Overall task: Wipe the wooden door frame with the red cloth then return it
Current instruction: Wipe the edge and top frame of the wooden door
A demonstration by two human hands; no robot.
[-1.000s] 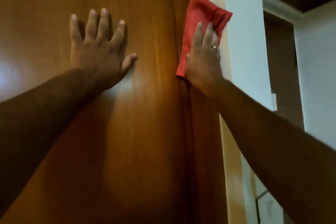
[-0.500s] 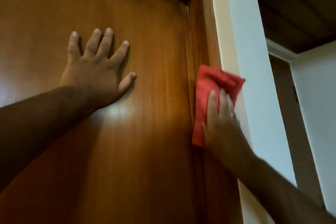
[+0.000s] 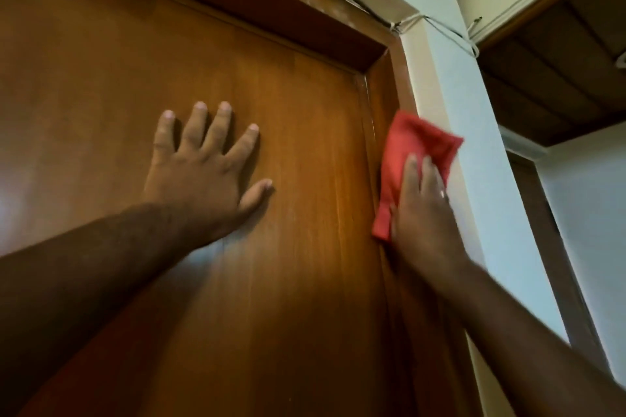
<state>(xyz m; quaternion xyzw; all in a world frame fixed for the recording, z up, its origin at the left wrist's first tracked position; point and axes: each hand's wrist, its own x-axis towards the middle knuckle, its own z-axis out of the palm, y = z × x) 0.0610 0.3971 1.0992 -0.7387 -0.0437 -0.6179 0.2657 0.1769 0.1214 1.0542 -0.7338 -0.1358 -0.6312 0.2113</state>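
We see the right hand (image 3: 421,213) pressing the red cloth (image 3: 411,159) flat against the upright of the wooden door frame (image 3: 382,105), below its top right corner, fingers laid together over the cloth. The left hand (image 3: 200,176) rests flat on the door (image 3: 271,281), fingers spread, holding nothing, well apart from the cloth.

One view only, head-worn, wide-angle. It looks up steeply along a closed wooden door (image 3: 271,281) toward the top right corner of the door frame (image 3: 386,54), so verticals lean inward. Camera sits close: both forearms enter from the bottom edge and the door panel fills the left two thirds. To the right, a pale wall (image 3: 454,105) and a dark wooden ceiling (image 3: 559,78) close off the view.
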